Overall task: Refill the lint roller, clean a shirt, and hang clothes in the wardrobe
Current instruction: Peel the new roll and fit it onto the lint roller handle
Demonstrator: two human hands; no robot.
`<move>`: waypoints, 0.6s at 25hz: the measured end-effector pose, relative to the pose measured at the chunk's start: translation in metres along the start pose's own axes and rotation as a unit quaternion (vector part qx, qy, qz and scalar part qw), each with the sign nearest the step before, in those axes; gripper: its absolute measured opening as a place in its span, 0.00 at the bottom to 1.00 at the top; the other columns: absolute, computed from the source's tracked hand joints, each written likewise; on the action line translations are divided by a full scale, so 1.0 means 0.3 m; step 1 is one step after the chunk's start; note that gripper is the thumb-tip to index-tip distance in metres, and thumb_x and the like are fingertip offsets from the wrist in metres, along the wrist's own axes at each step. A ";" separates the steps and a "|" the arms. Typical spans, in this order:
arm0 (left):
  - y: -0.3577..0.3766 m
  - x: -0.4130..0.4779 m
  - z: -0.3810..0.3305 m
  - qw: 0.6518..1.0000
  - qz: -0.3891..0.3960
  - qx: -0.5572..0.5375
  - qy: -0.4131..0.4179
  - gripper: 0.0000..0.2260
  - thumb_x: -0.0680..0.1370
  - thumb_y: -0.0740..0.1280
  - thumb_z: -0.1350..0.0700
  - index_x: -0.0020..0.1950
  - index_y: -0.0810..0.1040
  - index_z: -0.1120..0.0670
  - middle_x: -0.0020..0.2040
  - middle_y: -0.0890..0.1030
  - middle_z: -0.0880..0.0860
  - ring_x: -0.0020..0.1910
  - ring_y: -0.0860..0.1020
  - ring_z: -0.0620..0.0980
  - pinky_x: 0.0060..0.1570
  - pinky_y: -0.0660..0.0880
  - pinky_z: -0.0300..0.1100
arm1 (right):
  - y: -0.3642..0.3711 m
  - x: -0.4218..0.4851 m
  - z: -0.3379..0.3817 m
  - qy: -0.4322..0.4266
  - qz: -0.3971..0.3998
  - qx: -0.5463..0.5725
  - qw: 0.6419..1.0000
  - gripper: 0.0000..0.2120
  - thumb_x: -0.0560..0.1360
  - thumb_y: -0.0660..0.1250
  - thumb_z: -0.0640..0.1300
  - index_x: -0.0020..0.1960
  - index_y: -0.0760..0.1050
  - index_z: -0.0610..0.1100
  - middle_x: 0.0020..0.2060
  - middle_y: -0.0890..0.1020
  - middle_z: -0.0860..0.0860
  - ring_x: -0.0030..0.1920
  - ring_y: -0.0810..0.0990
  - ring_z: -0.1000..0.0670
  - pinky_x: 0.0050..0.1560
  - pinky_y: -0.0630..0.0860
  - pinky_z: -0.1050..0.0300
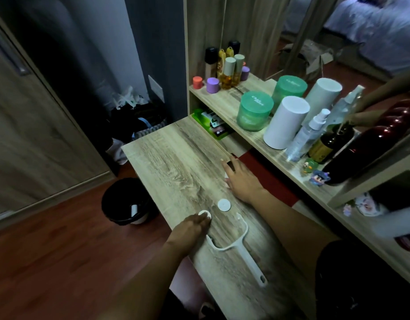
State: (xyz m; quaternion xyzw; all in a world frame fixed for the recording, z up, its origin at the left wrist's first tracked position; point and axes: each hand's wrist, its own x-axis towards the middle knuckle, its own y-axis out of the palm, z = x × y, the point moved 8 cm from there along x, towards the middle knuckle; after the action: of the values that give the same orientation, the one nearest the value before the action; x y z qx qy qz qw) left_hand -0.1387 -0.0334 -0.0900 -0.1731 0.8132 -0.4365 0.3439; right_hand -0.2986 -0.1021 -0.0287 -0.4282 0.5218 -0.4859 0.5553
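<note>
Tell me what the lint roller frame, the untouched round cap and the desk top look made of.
Lint roller frame: white moulded plastic, probably; smooth, one-piece, slight sheen. Round cap: likely the same white plastic, matte. Desk top: wood-look board, perhaps laminate; printed-looking grey-brown grain, flat even surface.

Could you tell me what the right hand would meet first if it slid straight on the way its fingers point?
Past the right hand, only bare desk, then probably the green packets under the shelf; depth is unclear.
</note>
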 end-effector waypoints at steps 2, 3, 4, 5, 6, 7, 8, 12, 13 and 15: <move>-0.037 0.001 -0.026 0.998 -0.060 0.009 0.015 0.16 0.75 0.57 0.56 0.56 0.80 0.57 0.59 0.79 0.55 0.48 0.82 0.54 0.41 0.79 0.39 | -0.009 -0.001 0.012 -0.007 -0.002 -0.016 1.000 0.34 0.75 0.59 0.34 0.76 0.46 0.45 0.74 0.51 0.40 0.72 0.56 0.38 0.66 0.66 0.45; -0.048 0.007 -0.035 0.996 -0.082 0.019 0.017 0.15 0.79 0.56 0.56 0.62 0.75 0.57 0.69 0.71 0.57 0.57 0.77 0.55 0.50 0.77 0.42 | -0.015 -0.005 0.008 -0.001 -0.002 -0.021 1.000 0.37 0.73 0.60 0.31 0.76 0.47 0.45 0.74 0.52 0.40 0.71 0.58 0.38 0.63 0.68 0.45; -0.034 0.016 -0.032 0.997 -0.060 0.044 0.006 0.16 0.80 0.55 0.56 0.67 0.70 0.54 0.74 0.62 0.58 0.64 0.71 0.57 0.57 0.74 0.46 | -0.019 -0.008 -0.001 0.006 -0.001 -0.028 1.000 0.38 0.72 0.60 0.29 0.76 0.47 0.46 0.74 0.52 0.40 0.69 0.60 0.38 0.61 0.69 0.46; -0.026 0.023 -0.027 0.997 -0.044 0.062 -0.005 0.17 0.81 0.54 0.57 0.70 0.67 0.51 0.75 0.58 0.58 0.66 0.67 0.57 0.60 0.71 0.48 | -0.021 -0.009 -0.009 0.010 0.000 -0.034 0.999 0.38 0.71 0.60 0.29 0.75 0.48 0.46 0.73 0.53 0.40 0.68 0.61 0.38 0.60 0.70 0.46; -0.030 0.025 -0.030 0.995 -0.037 0.093 -0.010 0.19 0.81 0.54 0.58 0.72 0.65 0.49 0.75 0.58 0.59 0.67 0.66 0.57 0.60 0.70 0.48 | -0.017 -0.011 -0.013 0.009 0.002 -0.038 0.999 0.37 0.72 0.60 0.29 0.75 0.50 0.46 0.73 0.54 0.40 0.67 0.62 0.38 0.59 0.71 0.47; -0.029 0.031 -0.036 0.993 -0.032 0.116 -0.008 0.20 0.81 0.54 0.59 0.72 0.63 0.48 0.74 0.60 0.59 0.66 0.66 0.58 0.59 0.70 0.49 | -0.015 -0.009 -0.019 0.004 -0.002 -0.040 0.999 0.34 0.73 0.59 0.30 0.74 0.52 0.45 0.72 0.56 0.39 0.66 0.64 0.38 0.58 0.71 0.47; -0.027 0.040 -0.044 0.992 -0.025 0.127 -0.006 0.20 0.81 0.53 0.59 0.73 0.62 0.48 0.72 0.61 0.60 0.66 0.66 0.58 0.57 0.71 0.49 | -0.016 -0.007 -0.022 -0.004 -0.008 -0.045 0.999 0.29 0.75 0.59 0.33 0.73 0.54 0.45 0.70 0.59 0.39 0.64 0.66 0.38 0.57 0.72 0.47; -0.062 0.046 -0.043 0.995 -0.071 0.073 0.009 0.24 0.77 0.42 0.46 0.69 0.65 0.50 0.63 0.72 0.61 0.58 0.73 0.60 0.51 0.72 0.48 | -0.047 -0.020 -0.065 0.022 -0.061 -0.012 0.998 0.21 0.79 0.57 0.50 0.68 0.62 0.41 0.60 0.69 0.39 0.58 0.71 0.40 0.57 0.69 0.48; -0.095 0.034 -0.032 0.995 -0.101 0.018 -0.003 0.24 0.76 0.43 0.44 0.67 0.65 0.50 0.59 0.74 0.61 0.55 0.76 0.61 0.50 0.72 0.48 | -0.069 -0.040 -0.085 0.050 -0.095 0.066 0.992 0.20 0.78 0.58 0.51 0.66 0.64 0.40 0.58 0.70 0.39 0.56 0.71 0.41 0.56 0.70 0.48; -0.178 0.005 0.010 0.977 -0.187 -0.093 -0.037 0.18 0.77 0.57 0.50 0.67 0.66 0.52 0.56 0.77 0.61 0.51 0.78 0.62 0.48 0.72 0.47 | -0.100 -0.101 -0.124 0.107 -0.161 0.263 0.945 0.17 0.79 0.57 0.51 0.60 0.67 0.40 0.53 0.73 0.40 0.51 0.74 0.42 0.50 0.71 0.51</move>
State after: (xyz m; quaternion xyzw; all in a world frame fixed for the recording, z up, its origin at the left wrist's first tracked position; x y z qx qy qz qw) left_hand -0.1386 -0.0659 -0.0476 -0.3690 0.7904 -0.4087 0.2684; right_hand -0.3380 -0.0758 0.0024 -0.2905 0.3556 -0.7320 0.5032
